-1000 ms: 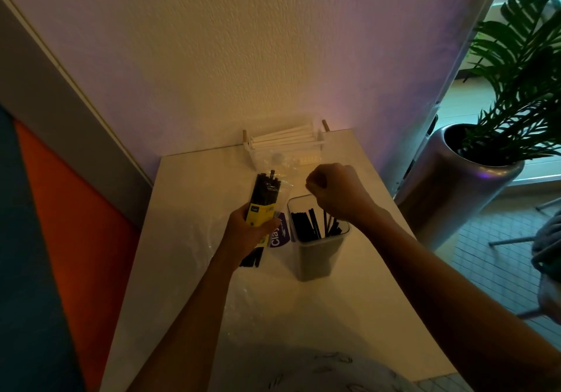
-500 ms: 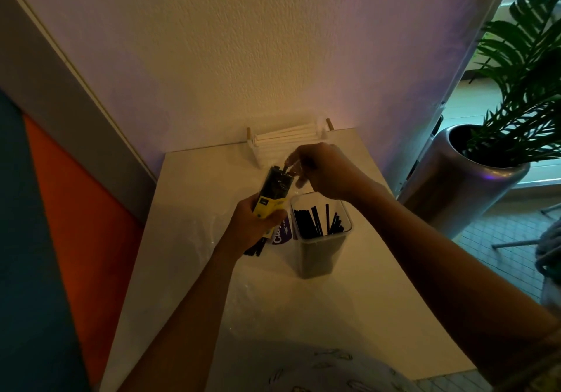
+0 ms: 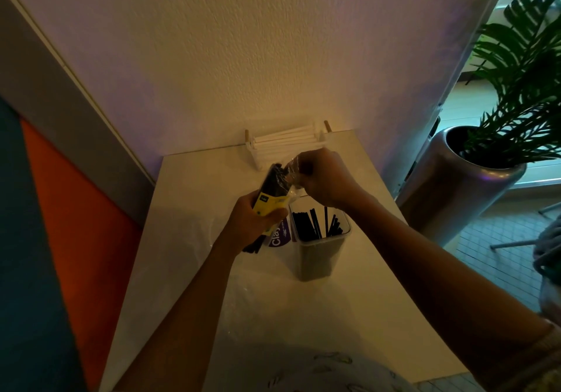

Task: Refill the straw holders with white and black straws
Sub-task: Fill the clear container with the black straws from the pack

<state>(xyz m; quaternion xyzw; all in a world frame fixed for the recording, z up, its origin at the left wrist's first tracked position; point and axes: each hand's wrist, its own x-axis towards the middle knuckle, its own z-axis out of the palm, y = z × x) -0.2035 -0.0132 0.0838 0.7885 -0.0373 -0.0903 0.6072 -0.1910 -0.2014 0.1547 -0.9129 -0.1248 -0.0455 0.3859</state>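
Observation:
My left hand (image 3: pixel 252 221) grips a pack of black straws (image 3: pixel 273 185) with a yellow label, tilted up to the right above the white table (image 3: pixel 182 270). My right hand (image 3: pixel 321 176) pinches the clear wrapper at the pack's open top end. Just below it stands a clear square holder (image 3: pixel 318 255) with several black straws upright inside. At the back, against the wall, a white rack (image 3: pixel 285 145) holds several white straws lying flat.
A purple-labelled packet (image 3: pixel 277 236) lies on the table between my left hand and the holder. Clear plastic film (image 3: pixel 243 300) lies on the near table. A silver planter (image 3: pixel 464 185) with a green plant stands on the floor to the right.
My right hand rose from above the holder to the top of the pack and took hold of its wrapper. My left hand tilted the pack up to the right.

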